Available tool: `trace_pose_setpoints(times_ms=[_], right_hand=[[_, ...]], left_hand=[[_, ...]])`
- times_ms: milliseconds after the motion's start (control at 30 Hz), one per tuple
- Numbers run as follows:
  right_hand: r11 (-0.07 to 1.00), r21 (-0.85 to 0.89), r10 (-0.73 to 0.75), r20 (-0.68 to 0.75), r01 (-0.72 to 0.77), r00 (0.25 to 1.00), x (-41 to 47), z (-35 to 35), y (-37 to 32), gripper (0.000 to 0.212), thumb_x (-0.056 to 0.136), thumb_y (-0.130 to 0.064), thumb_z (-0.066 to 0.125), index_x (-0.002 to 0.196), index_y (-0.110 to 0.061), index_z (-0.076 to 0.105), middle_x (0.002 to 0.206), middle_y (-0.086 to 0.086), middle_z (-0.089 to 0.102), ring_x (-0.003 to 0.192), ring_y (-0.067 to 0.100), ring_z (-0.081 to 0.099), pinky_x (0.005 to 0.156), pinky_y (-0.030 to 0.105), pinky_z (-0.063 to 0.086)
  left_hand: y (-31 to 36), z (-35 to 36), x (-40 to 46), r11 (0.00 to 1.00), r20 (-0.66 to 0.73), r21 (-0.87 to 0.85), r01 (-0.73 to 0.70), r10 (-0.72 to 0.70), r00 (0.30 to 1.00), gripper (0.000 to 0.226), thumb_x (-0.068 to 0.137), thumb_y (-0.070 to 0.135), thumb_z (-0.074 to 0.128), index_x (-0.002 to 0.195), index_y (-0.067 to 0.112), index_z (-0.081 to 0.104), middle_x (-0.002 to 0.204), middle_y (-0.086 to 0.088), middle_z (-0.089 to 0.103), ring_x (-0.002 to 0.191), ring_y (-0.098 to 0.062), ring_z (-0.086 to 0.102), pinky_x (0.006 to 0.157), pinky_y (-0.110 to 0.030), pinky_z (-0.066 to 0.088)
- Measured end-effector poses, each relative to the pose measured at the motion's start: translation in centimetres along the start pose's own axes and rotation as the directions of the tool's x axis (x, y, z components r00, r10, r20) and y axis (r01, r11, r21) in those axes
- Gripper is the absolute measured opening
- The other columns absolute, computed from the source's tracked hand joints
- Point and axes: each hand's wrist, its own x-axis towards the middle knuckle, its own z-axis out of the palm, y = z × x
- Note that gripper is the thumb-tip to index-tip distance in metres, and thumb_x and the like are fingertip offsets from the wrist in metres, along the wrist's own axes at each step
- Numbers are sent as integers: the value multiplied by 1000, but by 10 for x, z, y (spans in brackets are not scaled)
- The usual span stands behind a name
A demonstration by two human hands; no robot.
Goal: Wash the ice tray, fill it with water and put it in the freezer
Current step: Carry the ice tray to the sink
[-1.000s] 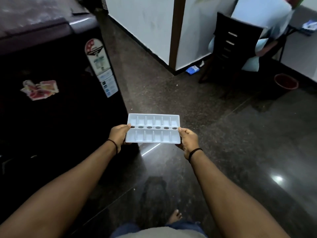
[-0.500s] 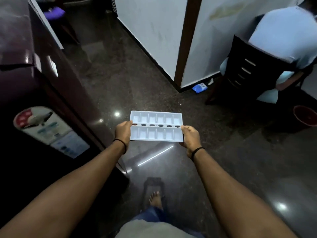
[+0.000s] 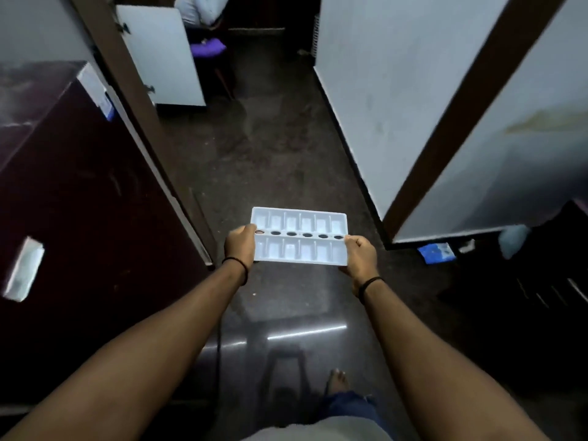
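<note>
White plastic ice tray is being held level above the dark floor, the left hand gripping its left end and the right hand gripping its right end; a maroon fridge is standing to the left.

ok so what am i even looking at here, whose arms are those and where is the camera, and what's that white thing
There is no machine here, only a person. The camera is worn on their head and looks forward and down, so the two arms reaching out from the bottom edge are their own. The left hand and the right hand each grip one short end of a white plastic ice tray, held level in the air over a dark polished floor. The tray has two rows of compartments with a line of holes between them; whether it holds water is not clear. On the left stands a dark maroon fridge. Ahead is a passage between white walls.
</note>
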Motion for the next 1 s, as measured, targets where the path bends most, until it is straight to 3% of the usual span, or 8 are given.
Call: trace_pose_setpoints(times_ms=[367, 467, 567, 700, 867, 1000], right_hand=[[990, -119, -40, 283, 76, 958, 224, 113, -124, 14, 97, -15, 51, 85, -11, 58, 82, 2, 59, 62, 12, 48, 49, 24, 38], [985, -147, -38, 335, 92, 941, 287, 171, -144, 16, 97, -15, 53, 82, -13, 58, 80, 0, 59, 62, 10, 50, 49, 24, 41], [978, -181, -33, 342, 101, 939, 342, 226, -177, 21, 97, -16, 54, 76, -15, 59, 77, 2, 60, 61, 11, 52, 48, 23, 43], [963, -225, -48, 393, 147, 918, 411, 300, -226, 22, 96, -16, 56, 75, -14, 61, 80, 6, 62, 65, 15, 54, 52, 27, 44], [940, -242, -91, 500, 240, 861, 491, 405, -270, 23, 95, -20, 57, 72, -17, 61, 72, -3, 61, 55, 5, 53, 43, 20, 42], [926, -253, -58, 638, 280, 768, 557, 501, -283, 25, 95, -17, 59, 70, -17, 60, 77, 1, 61, 70, 15, 53, 61, 30, 43]], left_hand=[[102, 66, 183, 991, -203, -109, 76, -97, 974, 23, 93, 13, 47, 76, 12, 63, 70, -3, 60, 57, -19, 55, 44, -19, 43], [124, 72, 260, 990, -260, -119, 77, -106, 960, 15, 93, 12, 48, 90, 8, 62, 74, -5, 58, 57, -18, 53, 49, -22, 41], [161, 75, 333, 992, -291, -94, 79, -103, 951, 17, 90, 13, 50, 87, 7, 66, 78, -10, 61, 61, -24, 57, 53, -26, 44], [216, 69, 416, 993, -365, -76, 87, -109, 925, 24, 88, 21, 52, 81, 6, 70, 82, -11, 67, 76, -29, 64, 70, -37, 53], [258, 51, 514, 987, -488, -95, 130, -160, 858, 32, 90, 36, 55, 86, 7, 67, 87, -12, 69, 77, -30, 66, 72, -38, 55], [270, 28, 584, 976, -597, -112, 188, -218, 773, 39, 90, 42, 54, 92, 5, 68, 96, -16, 71, 83, -33, 68, 81, -45, 57]])
